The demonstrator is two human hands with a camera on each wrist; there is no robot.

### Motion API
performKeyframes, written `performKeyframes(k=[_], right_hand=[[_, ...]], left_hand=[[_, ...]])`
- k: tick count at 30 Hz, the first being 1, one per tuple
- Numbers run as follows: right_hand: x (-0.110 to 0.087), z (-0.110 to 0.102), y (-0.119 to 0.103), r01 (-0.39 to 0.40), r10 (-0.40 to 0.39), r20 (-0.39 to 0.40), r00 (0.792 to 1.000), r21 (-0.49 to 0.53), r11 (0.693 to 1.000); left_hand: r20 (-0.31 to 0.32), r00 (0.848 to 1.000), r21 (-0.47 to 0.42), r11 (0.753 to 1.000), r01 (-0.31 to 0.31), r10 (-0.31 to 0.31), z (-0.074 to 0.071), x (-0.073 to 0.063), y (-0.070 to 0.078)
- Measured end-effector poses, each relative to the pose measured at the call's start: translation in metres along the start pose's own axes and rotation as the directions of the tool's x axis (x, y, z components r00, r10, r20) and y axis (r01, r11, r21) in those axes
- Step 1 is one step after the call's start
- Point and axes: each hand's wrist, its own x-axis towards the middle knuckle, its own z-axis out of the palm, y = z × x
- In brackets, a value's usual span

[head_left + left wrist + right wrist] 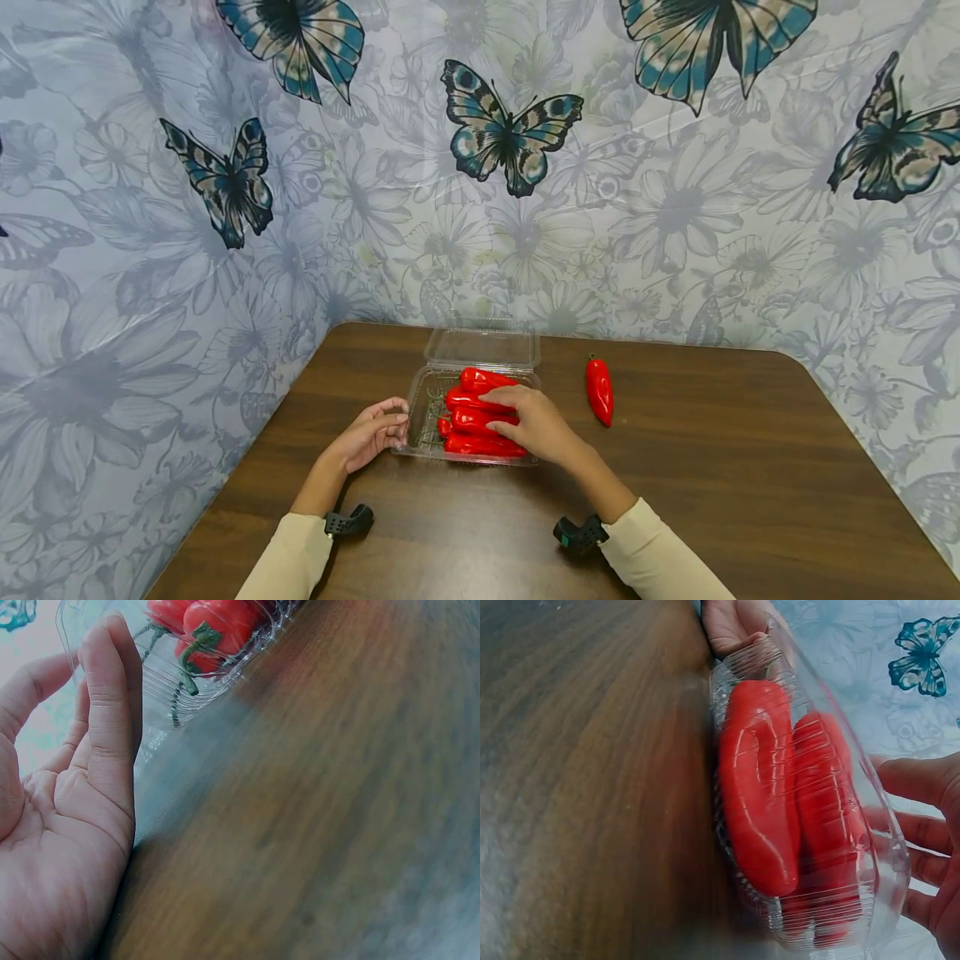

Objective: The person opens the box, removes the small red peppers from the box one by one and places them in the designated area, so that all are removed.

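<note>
An open clear plastic clamshell container (427,417) lies on the table, its lid (483,346) tipped back. Several glossy red peppers (483,446) are stacked inside, some showing green stems (206,634). At the container's left rim, my left hand (372,433) pinches the edge between thumb and fingers. Over the right part of the stack is my right hand (542,423), thumb and fingers spread and resting on the peppers. From the right wrist, the right fingers (926,829) reach over the rim, partly seen through plastic. One more red pepper (599,392) lies outside, right of the container.
The brown wooden table (720,467) extends to both sides and toward me. Behind it hangs a wall covering (675,217) printed with flowers and butterflies. A black band (350,521) is on the left wrist and another band (581,533) on the right.
</note>
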Motion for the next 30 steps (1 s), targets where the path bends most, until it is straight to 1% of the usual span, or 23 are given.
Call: performKeyframes(k=[5, 13, 24, 30], right_hand=[[-0.0015, 0.0028, 0.0007, -0.009, 0.01, 0.007, 1.0, -0.007, 1.0], [-0.0014, 0.0063, 0.0022, -0.007, 0.007, 0.008, 1.0, -0.055, 0.998], [-0.0013, 0.0093, 0.0069, -0.014, 0.015, 0.003, 1.0, -0.076, 0.997], [-0.0018, 0.0095, 0.0075, -0.017, 0.016, -0.008, 1.0, -0.059, 0.998]], left_hand=[[-0.003, 1.0, 0.001, 1.0, 0.002, -0.002, 0.0005, -0.0011, 0.0002], [-0.003, 1.0, 0.003, 1.0, 0.0, 0.0, -0.0013, -0.0019, -0.0001], [-0.015, 1.0, 0.012, 1.0, 0.005, -0.005, -0.0005, -0.0015, -0.0002], [0.001, 1.0, 0.009, 1.0, -0.003, 0.003, -0.001, -0.0008, -0.0001]])
